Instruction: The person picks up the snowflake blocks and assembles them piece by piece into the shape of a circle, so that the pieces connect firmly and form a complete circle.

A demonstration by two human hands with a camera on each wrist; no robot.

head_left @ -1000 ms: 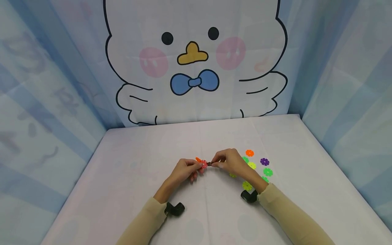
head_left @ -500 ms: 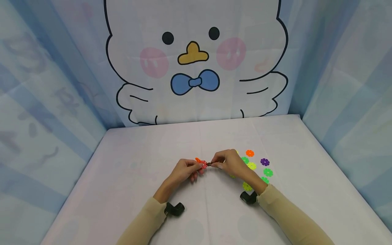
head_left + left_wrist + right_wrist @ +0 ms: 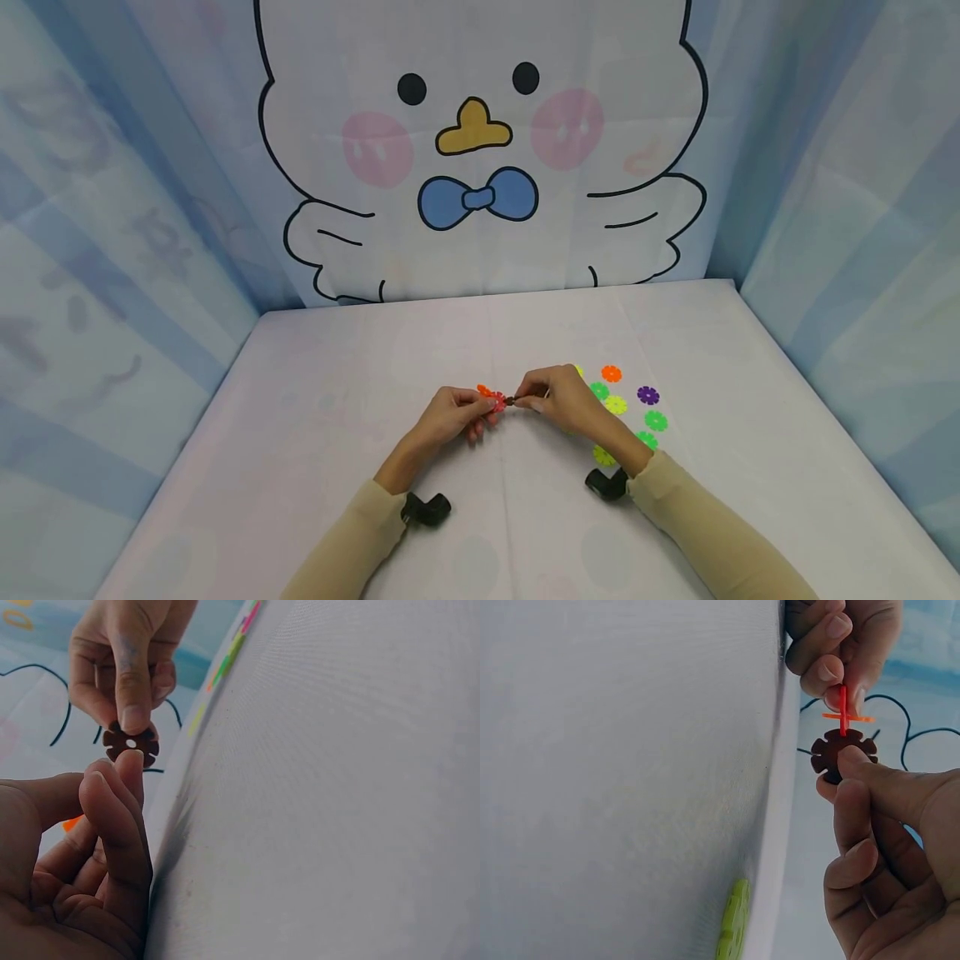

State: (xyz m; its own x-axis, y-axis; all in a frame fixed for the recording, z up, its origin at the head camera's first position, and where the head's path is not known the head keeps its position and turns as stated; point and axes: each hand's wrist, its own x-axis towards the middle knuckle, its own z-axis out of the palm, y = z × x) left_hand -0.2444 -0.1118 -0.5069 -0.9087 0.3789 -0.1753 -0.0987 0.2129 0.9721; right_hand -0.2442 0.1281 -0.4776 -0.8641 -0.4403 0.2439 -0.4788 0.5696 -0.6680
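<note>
Close together over the middle of the table are both hands. The left hand (image 3: 448,414) pinches a red notched snowflake disc (image 3: 844,701) between thumb and fingers. Crossing it is an orange disc (image 3: 865,719), slotted into the red one. A brown notched disc (image 3: 147,745) with a centre hole is pinched by the right hand (image 3: 558,400). In the right wrist view the red disc stands edge-on, its lower edge meeting the rim of the brown disc; how deep it sits in a slot cannot be told.
Several loose discs lie right of the hands, among them an orange disc (image 3: 611,374), a purple disc (image 3: 648,396), a green disc (image 3: 656,421) and a yellow disc (image 3: 604,456) near the right wrist. A white cloth covers the table (image 3: 337,367); patterned curtains enclose it.
Both hands keep their grips. The right hand and the brown disc have shifted very slightly left toward the red disc, and the brown disc looks turned a little.
</note>
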